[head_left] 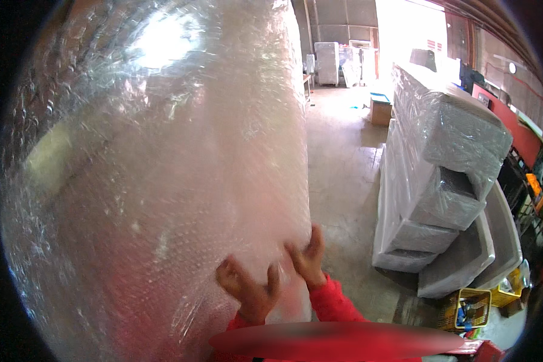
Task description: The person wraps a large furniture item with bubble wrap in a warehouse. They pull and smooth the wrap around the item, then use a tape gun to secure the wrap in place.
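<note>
Your two hands at the near right part of a tall load sheathed in clear bubble wrap (pixel 193 175), which fills the left half of the view. Your left hand (pixel 247 286) lies against the wrap, its fingers (pixel 227 269) bent and its thumb standing apart, leaving a wide gap. Your right hand (pixel 306 258), at the wrap's right edge, is likewise part-open, thumb and raised finger spread in a V. Whether either hand's fingers pinch a fold of film cannot be told. Red sleeves (pixel 338 300) cover your forearms. To the right, across the floor (pixel 341 163), stands a wrapped stack (pixel 425 157); yellow baskets (pixel 487 308) sit near its foot, and a carton (pixel 380 113) lies beyond.
</note>
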`<action>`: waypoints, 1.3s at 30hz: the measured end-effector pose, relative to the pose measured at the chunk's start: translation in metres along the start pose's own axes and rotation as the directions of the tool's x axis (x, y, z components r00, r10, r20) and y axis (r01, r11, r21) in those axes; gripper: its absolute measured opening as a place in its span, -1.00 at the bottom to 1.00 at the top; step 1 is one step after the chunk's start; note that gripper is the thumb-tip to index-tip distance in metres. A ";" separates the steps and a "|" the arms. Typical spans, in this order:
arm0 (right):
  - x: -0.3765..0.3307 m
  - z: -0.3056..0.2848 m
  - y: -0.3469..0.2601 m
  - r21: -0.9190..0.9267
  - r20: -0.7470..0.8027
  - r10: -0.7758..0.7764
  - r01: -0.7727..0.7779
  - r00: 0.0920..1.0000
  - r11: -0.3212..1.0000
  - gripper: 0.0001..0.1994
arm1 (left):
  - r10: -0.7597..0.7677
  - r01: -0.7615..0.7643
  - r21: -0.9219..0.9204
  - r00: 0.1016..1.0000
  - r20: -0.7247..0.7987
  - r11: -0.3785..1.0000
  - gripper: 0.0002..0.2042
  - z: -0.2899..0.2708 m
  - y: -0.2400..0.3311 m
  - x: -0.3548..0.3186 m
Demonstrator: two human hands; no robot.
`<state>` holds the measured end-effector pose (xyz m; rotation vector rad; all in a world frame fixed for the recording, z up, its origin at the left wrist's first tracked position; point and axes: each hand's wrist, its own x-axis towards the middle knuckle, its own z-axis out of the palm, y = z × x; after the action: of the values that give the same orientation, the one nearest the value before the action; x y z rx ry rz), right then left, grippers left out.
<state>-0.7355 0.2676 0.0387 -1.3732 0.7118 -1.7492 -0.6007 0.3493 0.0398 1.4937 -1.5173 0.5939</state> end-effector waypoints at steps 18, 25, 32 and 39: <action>0.118 0.012 0.082 0.296 0.262 0.071 -0.150 0.963 0.943 -0.54 | 0.212 -0.169 0.288 0.969 -0.123 0.942 -0.40 0.064 -0.017 0.052; 0.040 -0.009 0.078 0.226 0.541 0.194 -0.364 0.818 0.904 -0.33 | 0.214 -0.206 0.084 0.972 -0.095 0.975 -0.38 0.075 -0.027 0.056; 0.148 -0.036 0.080 -0.153 -0.304 -0.245 0.207 0.921 0.966 -0.60 | 0.151 -0.131 0.469 0.989 -0.003 0.874 -0.38 0.065 0.009 0.068; 0.179 0.027 0.137 -0.297 -0.300 -0.297 0.207 0.906 0.932 -0.44 | -0.009 0.001 0.160 0.999 0.052 0.987 -0.37 0.062 0.043 0.098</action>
<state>-0.6962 0.0438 0.0284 -1.3973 1.0167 -2.1998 -0.6449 0.2531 0.1027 1.6459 -1.5351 0.6918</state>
